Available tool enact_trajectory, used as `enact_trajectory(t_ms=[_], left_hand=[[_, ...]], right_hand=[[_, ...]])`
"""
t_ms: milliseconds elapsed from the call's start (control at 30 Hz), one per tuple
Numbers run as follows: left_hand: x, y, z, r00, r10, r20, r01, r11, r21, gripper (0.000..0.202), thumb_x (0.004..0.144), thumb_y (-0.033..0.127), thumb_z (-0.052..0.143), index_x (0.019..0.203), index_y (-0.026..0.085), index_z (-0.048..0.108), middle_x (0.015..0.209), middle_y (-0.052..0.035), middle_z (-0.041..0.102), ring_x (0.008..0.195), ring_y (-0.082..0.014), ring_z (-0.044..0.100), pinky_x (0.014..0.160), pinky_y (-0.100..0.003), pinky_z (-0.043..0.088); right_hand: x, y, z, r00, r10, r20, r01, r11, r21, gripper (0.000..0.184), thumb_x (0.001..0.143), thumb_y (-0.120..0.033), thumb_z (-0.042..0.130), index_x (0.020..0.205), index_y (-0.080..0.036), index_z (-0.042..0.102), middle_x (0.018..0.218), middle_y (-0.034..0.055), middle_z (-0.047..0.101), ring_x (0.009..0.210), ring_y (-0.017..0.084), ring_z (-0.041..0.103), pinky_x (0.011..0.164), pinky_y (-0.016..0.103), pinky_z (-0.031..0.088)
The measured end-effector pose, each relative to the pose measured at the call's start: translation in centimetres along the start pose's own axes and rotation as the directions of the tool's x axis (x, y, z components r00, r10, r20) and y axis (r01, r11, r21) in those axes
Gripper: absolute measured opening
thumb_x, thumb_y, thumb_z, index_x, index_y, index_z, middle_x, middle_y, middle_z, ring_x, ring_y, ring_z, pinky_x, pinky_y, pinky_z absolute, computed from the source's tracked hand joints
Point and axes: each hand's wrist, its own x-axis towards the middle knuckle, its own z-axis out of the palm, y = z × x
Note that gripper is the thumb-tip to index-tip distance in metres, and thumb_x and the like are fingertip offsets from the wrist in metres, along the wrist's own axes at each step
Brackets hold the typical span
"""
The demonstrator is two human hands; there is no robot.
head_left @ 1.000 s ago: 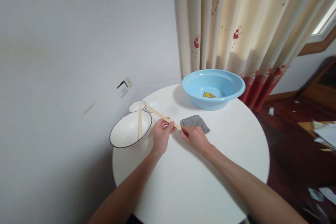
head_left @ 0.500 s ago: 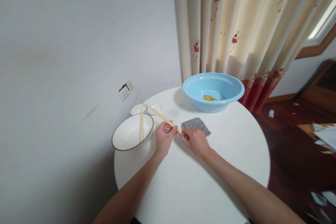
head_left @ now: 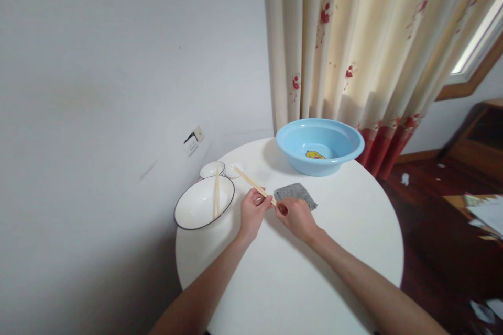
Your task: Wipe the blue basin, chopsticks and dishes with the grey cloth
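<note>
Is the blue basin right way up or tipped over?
Right way up: the blue basin opens upward, and the yellow cartoon on its inside bottom shows.

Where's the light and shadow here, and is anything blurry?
In the head view, the window glows pale at upper right; the blue basin casts a soft shadow on the white table; the wall darkens toward lower left. Same head view: papers near the right edge look smeared, while the chopsticks held by the left hand and right hand are clearer.
</note>
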Motion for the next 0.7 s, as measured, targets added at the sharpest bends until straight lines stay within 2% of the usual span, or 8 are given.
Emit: enact_trajectory(t_ms=[133, 200, 267, 367, 500, 600, 633, 700], left_hand=[[-0.3, 0.7, 0.1, 1.0, -0.006, 0.026, 0.007, 1.0, -0.023, 0.05, 0.07, 0.036, 0.081, 0.108, 0.016, 0.057, 0.081, 0.0005, 0.067, 0.074, -0.0153, 0.07, 0.071, -0.029, 0.059], [-0.4, 1.1, 0.2, 0.999, 0.009, 0.04, -0.008, 0.999, -0.032, 0.054, 0.072, 0.037, 0.08, 0.115, 0.018, 0.054, 0.084, -0.0001, 0.068, 0.074, -0.0151, 0.07, 0.071, -0.029, 0.059], [-0.5, 1.3, 0.2, 0.998, 0.029, 0.05, -0.028, 0.999, -0.032, 0.054, 0.075, 0.037, 0.078, 0.119, 0.019, 0.051, 0.086, 0.0, 0.067, 0.074, -0.0149, 0.07, 0.069, -0.028, 0.059], [-0.4, 1.4, 0.2, 0.998, 0.049, 0.044, -0.048, 0.999, -0.01, 0.05, 0.078, 0.038, 0.075, 0.118, 0.019, 0.052, 0.081, 0.0015, 0.065, 0.071, -0.0145, 0.068, 0.062, -0.025, 0.057], [-0.3, 1.1, 0.4, 0.998, 0.053, 0.037, -0.053, 0.998, 0.019, 0.045, 0.078, 0.038, 0.073, 0.113, 0.018, 0.053, 0.077, 0.0017, 0.063, 0.066, -0.013, 0.063, 0.051, -0.021, 0.051], [-0.2, 0.7, 0.5, 0.997, 0.048, 0.057, -0.05, 0.998, 0.034, 0.042, 0.08, 0.039, 0.071, 0.112, 0.018, 0.054, 0.074, 0.0014, 0.062, 0.064, -0.0126, 0.06, 0.048, -0.02, 0.047], [-0.2, 0.5, 0.6, 0.997, 0.047, 0.066, -0.05, 0.998, 0.039, 0.04, 0.081, 0.039, 0.069, 0.112, 0.018, 0.053, 0.074, 0.0014, 0.062, 0.064, -0.0125, 0.059, 0.048, -0.02, 0.047], [-0.2, 0.2, 0.6, 0.996, 0.042, 0.082, -0.046, 0.998, 0.047, 0.039, 0.083, 0.039, 0.068, 0.112, 0.018, 0.053, 0.072, 0.002, 0.061, 0.063, -0.0122, 0.057, 0.048, -0.019, 0.046]], right_hand=[[0.4, 0.0, -0.6, 0.999, -0.043, -0.032, 0.044, 0.999, 0.027, 0.021, 0.085, -0.016, 0.06, 0.065, -0.017, 0.064, 0.064, -0.0002, 0.064, 0.057, 0.011, 0.053, 0.059, 0.024, 0.032], [0.8, 0.3, -1.9, 0.996, -0.072, -0.059, 0.074, 0.997, 0.03, 0.019, 0.085, -0.015, 0.06, 0.066, -0.017, 0.064, 0.065, 0.0001, 0.064, 0.059, 0.012, 0.054, 0.06, 0.023, 0.033], [1.6, 1.2, -4.1, 0.992, -0.077, -0.102, 0.079, 0.997, 0.019, 0.018, 0.085, -0.015, 0.059, 0.068, -0.016, 0.066, 0.067, 0.0015, 0.066, 0.062, 0.012, 0.056, 0.063, 0.023, 0.036], [3.6, 3.7, -8.4, 0.984, 0.025, -0.177, -0.024, 1.0, 0.011, 0.015, 0.084, -0.016, 0.06, 0.074, -0.015, 0.071, 0.068, 0.0032, 0.069, 0.06, 0.013, 0.058, 0.063, 0.024, 0.038], [8.3, 8.5, -13.6, 0.94, 0.265, -0.216, -0.285, 0.956, -0.065, 0.016, 0.083, -0.022, 0.063, 0.074, -0.014, 0.073, 0.069, 0.0068, 0.071, 0.063, 0.017, 0.061, 0.059, 0.026, 0.038], [12.3, 11.5, -15.3, 0.894, 0.428, -0.137, -0.448, 0.869, -0.211, 0.013, 0.08, -0.023, 0.066, 0.074, -0.013, 0.072, 0.074, 0.0115, 0.071, 0.073, 0.021, 0.064, 0.062, 0.027, 0.041], [13.5, 12.3, -15.3, 0.879, 0.459, -0.13, -0.477, 0.85, -0.226, 0.01, 0.077, -0.021, 0.069, 0.077, -0.012, 0.072, 0.078, 0.0141, 0.071, 0.076, 0.023, 0.064, 0.062, 0.027, 0.042], [15.6, 13.3, -14.7, 0.867, 0.49, -0.09, -0.497, 0.837, -0.228, 0.016, 0.072, -0.019, 0.075, 0.083, -0.009, 0.071, 0.084, 0.0166, 0.071, 0.08, 0.024, 0.064, 0.063, 0.027, 0.043]])
